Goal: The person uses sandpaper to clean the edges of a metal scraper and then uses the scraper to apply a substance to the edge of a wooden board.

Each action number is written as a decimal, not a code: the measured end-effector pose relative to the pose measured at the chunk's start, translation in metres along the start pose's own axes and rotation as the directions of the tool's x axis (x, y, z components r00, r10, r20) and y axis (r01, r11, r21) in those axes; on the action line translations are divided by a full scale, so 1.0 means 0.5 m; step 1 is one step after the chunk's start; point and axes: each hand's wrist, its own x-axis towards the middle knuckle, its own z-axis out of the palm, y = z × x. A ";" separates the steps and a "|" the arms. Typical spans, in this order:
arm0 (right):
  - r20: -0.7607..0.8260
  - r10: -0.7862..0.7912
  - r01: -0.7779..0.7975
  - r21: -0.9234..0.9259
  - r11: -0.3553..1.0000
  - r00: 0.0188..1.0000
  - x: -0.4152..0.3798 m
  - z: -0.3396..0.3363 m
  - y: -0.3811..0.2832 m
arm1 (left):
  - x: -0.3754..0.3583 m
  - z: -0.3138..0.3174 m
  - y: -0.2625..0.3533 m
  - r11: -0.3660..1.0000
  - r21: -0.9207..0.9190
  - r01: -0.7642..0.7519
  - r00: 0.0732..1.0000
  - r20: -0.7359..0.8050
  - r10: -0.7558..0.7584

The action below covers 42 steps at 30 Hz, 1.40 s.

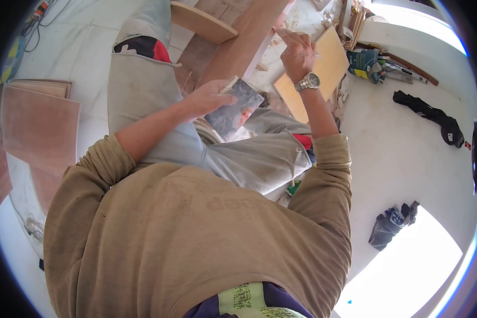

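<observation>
My left hand [209,98] grips a flat grey rectangular block [234,108] by its upper edge and holds it above my lap. My right hand [297,53], with a metal wristwatch [308,81] on it, pinches a thin pencil-like stick [291,36] over a light plywood panel [323,66]. A long brown plank [244,42] runs between the two hands. My grey trousers [143,90] and tan sweatshirt [196,238] fill the lower half of the view.
Reddish plywood sheets [37,127] lie stacked at the left. A curved wooden piece [201,21] rests near the plank's far end. On the white floor at the right lie a black cloth [429,114], a dark crumpled bag [389,225] and a green tool case [363,59].
</observation>
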 end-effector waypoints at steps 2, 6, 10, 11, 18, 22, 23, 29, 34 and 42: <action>-0.004 -0.035 0.035 0.043 0.998 0.999 -0.011 -0.004 -0.009 | -0.001 0.002 0.001 1.000 0.001 -0.014 1.000 -0.014 0.014; 0.039 -0.094 0.091 0.056 0.994 0.995 -0.033 -0.026 -0.035 | -0.001 0.004 0.006 0.999 0.039 0.003 1.000 -0.031 -0.002; 0.055 -0.111 0.106 0.094 0.990 0.992 -0.037 -0.050 -0.045 | -0.006 0.010 0.018 1.000 0.025 0.017 1.000 -0.021 -0.016; 0.048 -0.103 0.098 0.112 0.989 0.993 -0.035 -0.050 -0.040 | -0.007 0.010 0.020 1.000 0.010 0.026 1.000 -0.013 -0.026; -0.006 -0.074 0.075 0.077 0.994 0.997 -0.018 -0.026 -0.032 | 0.004 -0.008 -0.001 0.998 0.036 0.049 0.998 -0.027 -0.048; -0.002 -0.142 0.141 0.108 0.984 0.990 -0.047 -0.042 -0.060 | -0.005 0.008 0.012 0.998 0.063 0.006 0.998 -0.058 -0.003; -0.004 -0.126 0.125 0.120 0.985 0.992 -0.045 -0.043 -0.052 | -0.003 0.011 0.015 0.996 0.087 -0.004 0.998 -0.063 0.009; -0.120 0.030 -0.027 0.031 0.999 0.992 0.011 0.013 0.037 | 0.002 -0.002 0.007 0.994 0.083 0.071 0.995 -0.072 -0.065; -0.070 0.027 -0.023 0.063 0.998 0.997 0.003 0.023 0.029 | 0.004 -0.001 0.008 0.995 0.069 0.072 0.995 -0.072 -0.067; -0.093 -0.054 0.065 0.113 0.992 0.994 -0.064 0.015 -0.025 | 0.005 0.001 0.006 0.993 0.058 0.106 0.992 -0.081 -0.101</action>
